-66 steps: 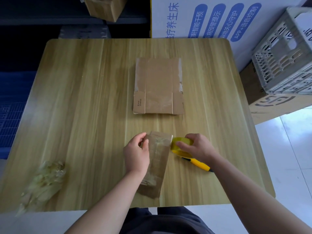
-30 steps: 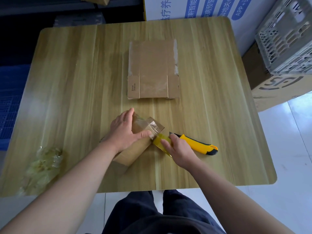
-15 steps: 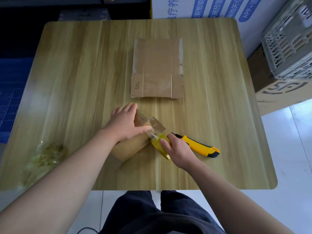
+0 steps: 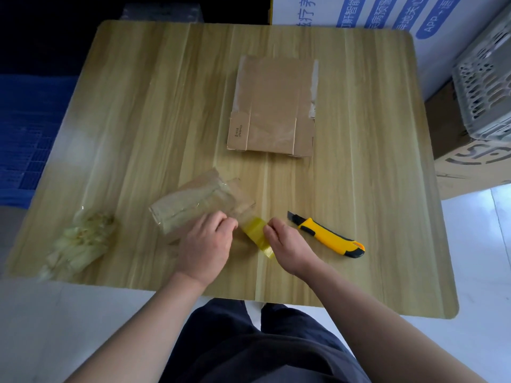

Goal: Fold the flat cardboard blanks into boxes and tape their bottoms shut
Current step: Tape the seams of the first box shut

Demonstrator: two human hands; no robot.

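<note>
Near the front edge of the table (image 4: 138, 106), just ahead of you, the small folded box (image 4: 193, 203) lies on its side, angled so one end points away to the left. Its brown cardboard is wrapped in glossy clear tape that wrinkles and catches the light. Your left hand (image 4: 206, 244) grips the box's near end with curled fingers. Your right hand (image 4: 287, 244), just right of the box, pinches the yellow tape (image 4: 255, 233), which runs as a translucent band from that end of the box to your fingertips; whether it is a roll or a loose strip cannot be told. Right of the box, beyond your right hand, a yellow and black utility knife (image 4: 329, 237) lies flat on the wood-grain top. Behind the box, a flat cardboard blank (image 4: 273, 106) rests with creased flaps and pale torn strips along its edges. Left of the box sits a crumpled heap of tape scraps (image 4: 80, 241). Far to the right, off the table, a grey lattice crate (image 4: 486, 87) stands on a brown carton (image 4: 453, 150).
</note>
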